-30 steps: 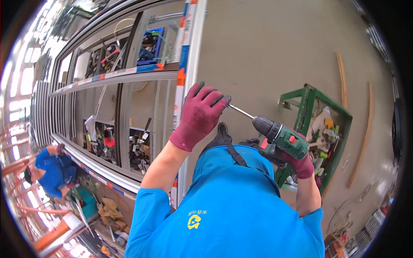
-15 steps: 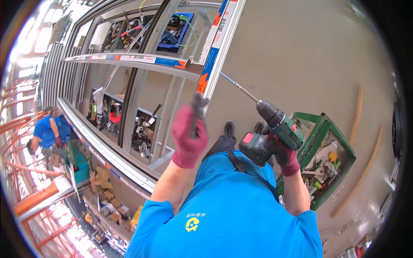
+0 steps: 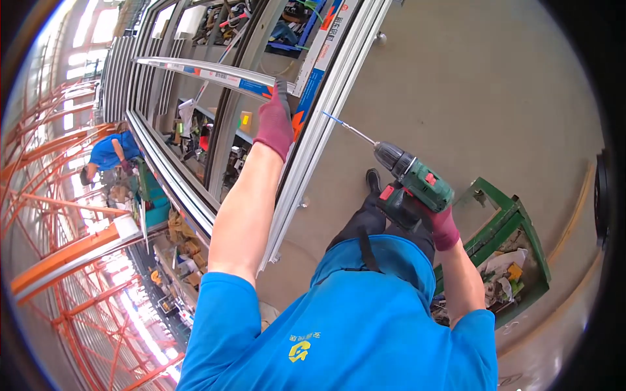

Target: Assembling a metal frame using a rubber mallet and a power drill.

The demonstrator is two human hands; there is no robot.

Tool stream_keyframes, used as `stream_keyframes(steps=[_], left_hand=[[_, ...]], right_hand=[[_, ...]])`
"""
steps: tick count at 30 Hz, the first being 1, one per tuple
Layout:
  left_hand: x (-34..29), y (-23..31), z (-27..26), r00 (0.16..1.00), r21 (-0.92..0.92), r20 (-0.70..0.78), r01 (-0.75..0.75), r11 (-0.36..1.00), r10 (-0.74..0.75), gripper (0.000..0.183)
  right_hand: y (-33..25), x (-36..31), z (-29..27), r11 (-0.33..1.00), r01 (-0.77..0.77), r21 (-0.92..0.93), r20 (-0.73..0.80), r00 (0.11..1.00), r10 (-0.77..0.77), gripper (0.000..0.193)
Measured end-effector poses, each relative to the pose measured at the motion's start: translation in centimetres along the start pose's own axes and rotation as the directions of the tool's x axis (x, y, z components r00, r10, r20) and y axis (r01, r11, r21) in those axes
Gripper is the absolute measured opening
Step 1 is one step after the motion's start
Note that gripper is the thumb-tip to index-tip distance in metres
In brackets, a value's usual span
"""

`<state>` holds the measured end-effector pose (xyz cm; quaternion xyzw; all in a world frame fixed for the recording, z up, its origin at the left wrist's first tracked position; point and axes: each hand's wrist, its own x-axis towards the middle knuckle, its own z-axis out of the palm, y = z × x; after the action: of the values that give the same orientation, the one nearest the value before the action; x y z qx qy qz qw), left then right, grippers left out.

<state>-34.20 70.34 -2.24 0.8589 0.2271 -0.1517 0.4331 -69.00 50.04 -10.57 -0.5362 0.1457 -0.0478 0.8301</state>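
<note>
My right hand (image 3: 432, 220), in a maroon and dark glove, is wrapped round the grip of a green and black cordless drill (image 3: 424, 184). Its long thin bit points up and left, the tip beside the outer side of an aluminium frame rail (image 3: 319, 107). My left hand (image 3: 276, 122), gloved alike, reaches to the corner where an aluminium crossbar (image 3: 222, 77) meets that rail. Its grey fingers lie closed together over the crossbar's end; their far side is hidden. Printed protective film in white, blue and orange covers both profiles.
A green metal cart (image 3: 531, 251) with scraps stands by my right arm. Wooden strips (image 3: 574, 212) lie on the floor at the right. Beyond the frame sit tools and a blue crate (image 3: 287, 45). A co-worker in blue (image 3: 107, 151) bends at the far left.
My left hand has moved up and away from me, onto the crossbar's end. The drill has shifted slightly left and up, its bit nearer the rail. My view has turned somewhat.
</note>
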Motion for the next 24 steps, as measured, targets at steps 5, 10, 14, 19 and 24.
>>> stream_keyframes(steps=[5, 10, 14, 19, 24], left_hand=[[1.5, -0.9, 0.4, 0.999, 0.012, -0.034, -0.014, 1.000, 0.015, 0.079], [1.6, -0.5, -0.4, 0.998, -0.022, -0.067, 0.012, 1.000, -0.013, 0.082], [-0.9, 0.7, 1.2, 0.995, -0.061, -0.097, 0.019, 0.998, -0.025, 0.082], [-2.2, 1.1, 1.0, 0.998, -0.109, -0.035, -0.048, 0.993, 0.045, 0.074], [-0.6, 0.4, 0.8, 0.997, -0.134, -0.054, -0.059, 0.989, 0.052, 0.068]], right_hand=[[-0.9, 0.5, 0.3, 0.999, 0.008, -0.031, 0.013, 1.000, -0.008, 0.034], [-2.5, 1.8, 1.2, 0.999, 0.005, 0.034, 0.067, 0.998, -0.007, 0.033], [-2.0, 2.4, 1.4, 0.999, 0.051, 0.010, 0.116, 0.992, -0.051, 0.038], [-1.0, 2.5, 1.7, 0.993, 0.119, -0.008, 0.092, 0.989, -0.118, 0.045], [-0.1, 2.6, 2.2, 0.996, 0.031, 0.080, 0.072, 0.997, -0.037, 0.052]])
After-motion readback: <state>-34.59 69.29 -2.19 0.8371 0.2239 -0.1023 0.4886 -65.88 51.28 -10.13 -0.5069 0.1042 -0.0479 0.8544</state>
